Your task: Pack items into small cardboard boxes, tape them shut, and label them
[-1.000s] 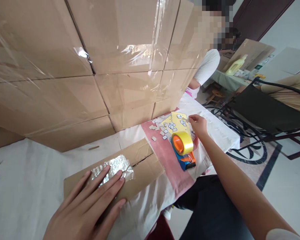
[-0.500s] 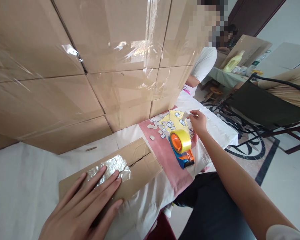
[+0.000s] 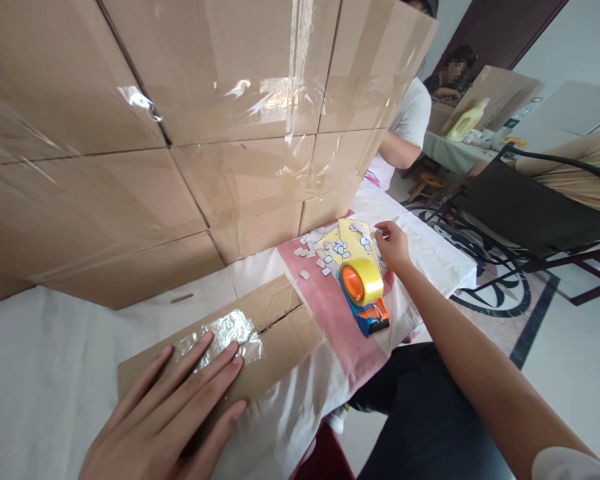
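Observation:
My left hand (image 3: 175,407) lies flat with fingers spread on a narrow cardboard box (image 3: 285,333). Its fingertips rest by a strip of shiny clear tape (image 3: 230,333) on the box top, near a dark seam. My right hand (image 3: 394,245) is farther off over the table, thumb and fingers pinched on a small pale scrap (image 3: 379,233). Below it lie several loose pale scraps (image 3: 305,252) on a red and yellow printed part of the cloth. Close to that hand sits a blue and orange tape dispenser (image 3: 373,319) with a roll of yellowish tape (image 3: 373,280).
A tall stack of taped cardboard boxes (image 3: 250,180) stands along the table's far side. White cloth (image 3: 440,250) covers the table. Behind it is a person in a white sleeve (image 3: 415,113). A dark folding chair (image 3: 545,213) stands at right, with another person farther back.
My right hand has shifted slightly, its fingers more curled together. My left hand stays in place on the box. The person behind the stack has moved an arm.

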`<state>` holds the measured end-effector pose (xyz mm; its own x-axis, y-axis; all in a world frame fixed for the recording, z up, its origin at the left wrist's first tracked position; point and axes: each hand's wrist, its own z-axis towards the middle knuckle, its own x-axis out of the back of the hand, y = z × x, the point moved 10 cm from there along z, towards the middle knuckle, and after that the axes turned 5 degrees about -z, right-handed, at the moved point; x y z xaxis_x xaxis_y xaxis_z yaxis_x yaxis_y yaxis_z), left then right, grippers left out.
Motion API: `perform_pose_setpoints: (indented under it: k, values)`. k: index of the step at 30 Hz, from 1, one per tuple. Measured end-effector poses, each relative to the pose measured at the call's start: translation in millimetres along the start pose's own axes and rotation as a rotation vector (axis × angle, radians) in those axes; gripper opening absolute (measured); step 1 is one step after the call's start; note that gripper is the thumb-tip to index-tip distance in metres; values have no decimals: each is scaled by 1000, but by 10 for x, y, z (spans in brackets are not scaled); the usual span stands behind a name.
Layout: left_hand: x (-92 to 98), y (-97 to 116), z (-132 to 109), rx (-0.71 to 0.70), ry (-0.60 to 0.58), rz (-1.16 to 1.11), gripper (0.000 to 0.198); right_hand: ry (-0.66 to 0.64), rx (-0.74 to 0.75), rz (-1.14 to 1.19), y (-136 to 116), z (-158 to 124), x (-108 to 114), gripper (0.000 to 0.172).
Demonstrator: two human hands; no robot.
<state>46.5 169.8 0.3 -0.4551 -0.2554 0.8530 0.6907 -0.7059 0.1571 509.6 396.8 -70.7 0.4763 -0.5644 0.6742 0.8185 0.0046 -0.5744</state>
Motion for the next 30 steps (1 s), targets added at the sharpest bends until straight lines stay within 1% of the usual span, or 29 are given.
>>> perform_pose_setpoints:
  k: [3,4,6,8,10,12,14,16,19,21,23,25,28,30]
  values:
    - [10,-2,6,8,7,-9,49,-17,53,-17,-65,-37,-55,16]
    - [11,-3,9,10,8,-11,49,-48,73,-12,-90,-49,-99,16]
    - [13,-6,16,13,8,-10,50,-137,87,23,-116,-66,-210,21]
    - [12,-3,20,9,4,-7,51,-199,73,29,-101,-71,-298,28]
    - [21,-3,22,6,11,-7,51,-212,39,-69,-38,-61,-348,32]
    - [29,-4,23,6,19,-10,51,-249,7,-189,38,-65,-423,30]
    - [24,-2,27,7,15,-13,51,-272,-28,-205,98,-76,-472,28]
    - [18,4,35,9,9,-13,50,-233,-43,-151,102,-73,-440,28]
    - [21,3,45,22,10,-20,46,-122,-59,-54,71,-36,-290,29]
    - [20,2,45,23,6,-25,46,-50,-133,81,112,-6,-190,27]
    - [20,3,41,17,2,-25,48,4,-237,229,195,11,-141,25]
    - [19,7,36,8,-1,-20,49,14,-312,342,249,19,-157,29]
    - [14,20,40,4,-11,3,48,-21,-335,466,222,40,-209,34]
    - [16,43,53,-11,-19,30,46,-54,-337,593,164,57,-234,38]
